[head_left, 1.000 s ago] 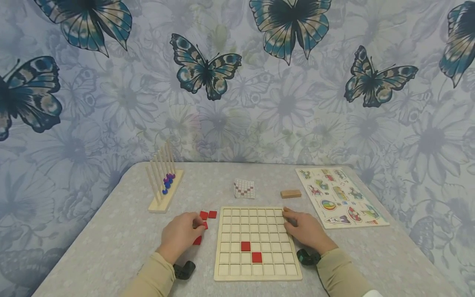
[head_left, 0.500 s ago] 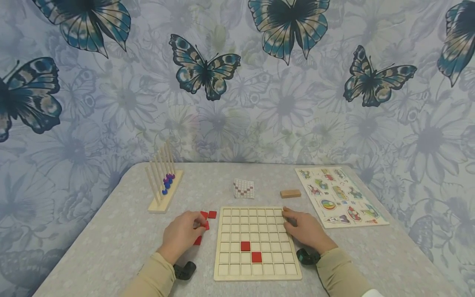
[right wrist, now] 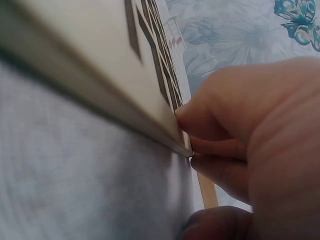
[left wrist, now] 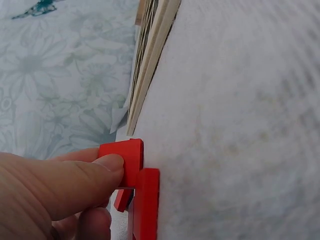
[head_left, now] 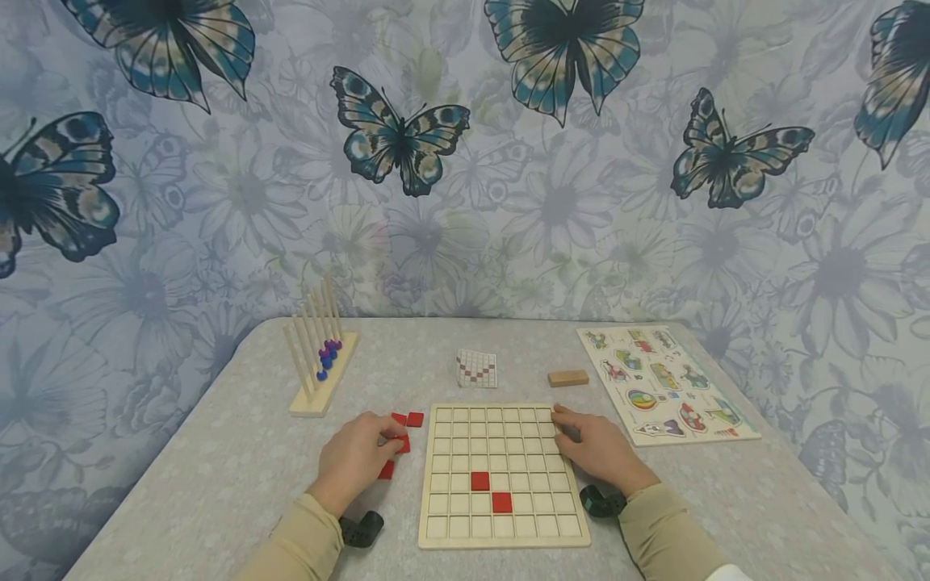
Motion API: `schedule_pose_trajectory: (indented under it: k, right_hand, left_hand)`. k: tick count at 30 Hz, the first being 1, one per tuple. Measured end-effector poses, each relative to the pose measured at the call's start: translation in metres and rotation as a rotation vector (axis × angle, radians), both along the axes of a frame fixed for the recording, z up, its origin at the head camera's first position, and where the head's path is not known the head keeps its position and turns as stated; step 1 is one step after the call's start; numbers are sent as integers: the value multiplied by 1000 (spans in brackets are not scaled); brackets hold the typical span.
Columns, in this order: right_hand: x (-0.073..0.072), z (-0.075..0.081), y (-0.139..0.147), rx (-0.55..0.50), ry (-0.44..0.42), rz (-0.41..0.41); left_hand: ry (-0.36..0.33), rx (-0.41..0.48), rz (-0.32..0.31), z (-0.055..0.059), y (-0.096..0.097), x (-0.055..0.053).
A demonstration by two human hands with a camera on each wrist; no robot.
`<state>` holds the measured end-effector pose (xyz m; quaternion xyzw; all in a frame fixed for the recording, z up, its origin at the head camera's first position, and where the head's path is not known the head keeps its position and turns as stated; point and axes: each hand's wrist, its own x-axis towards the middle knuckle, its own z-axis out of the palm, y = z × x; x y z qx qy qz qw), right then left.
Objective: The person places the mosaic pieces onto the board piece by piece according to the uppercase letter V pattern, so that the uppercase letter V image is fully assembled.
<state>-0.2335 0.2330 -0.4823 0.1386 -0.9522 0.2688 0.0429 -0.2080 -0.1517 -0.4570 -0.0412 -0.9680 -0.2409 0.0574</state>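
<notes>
My left hand (head_left: 358,456) pinches a red square tile (left wrist: 131,159) between thumb and fingers, left of the wooden grid board (head_left: 439,528). More red tiles (head_left: 415,420) lie on the table around that hand, partly covered by it; one tile (left wrist: 147,205) is just below the pinched one in the left wrist view. Two red tiles (head_left: 480,482) sit in cells of the board, diagonal to each other. My right hand (head_left: 599,452) holds the board's far right corner, its thumb on the top face and fingers at the edge, as the right wrist view shows.
Behind the board stands a small folded card (head_left: 477,369) with a grid pattern. A wooden block (head_left: 568,378) lies to its right, near a picture puzzle board (head_left: 676,387). At the back left is a wooden peg rack (head_left: 311,403) with blue and purple beads.
The pinched red tile shows a little more beside my left fingers, which have shifted slightly. My right hand stays at the board's corner.
</notes>
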Motion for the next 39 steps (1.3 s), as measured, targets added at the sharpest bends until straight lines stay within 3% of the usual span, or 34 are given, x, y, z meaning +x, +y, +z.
schedule_pose_trajectory:
  k: [11,20,32,39]
  right_hand:
    - [2,4,-2,-2,-6,0]
    - [2,4,-2,-5,-6,-2]
    - [2,5,-1,7,-9,2]
    - [1,5,-2,8,2,0]
  left_hand:
    - [17,15,-6,-2,1,-2]
    - [24,171,-18,-3,7,0]
    - [-41,387,-174,-12,32,2]
    - [-58,430,-255,-17,44,2]
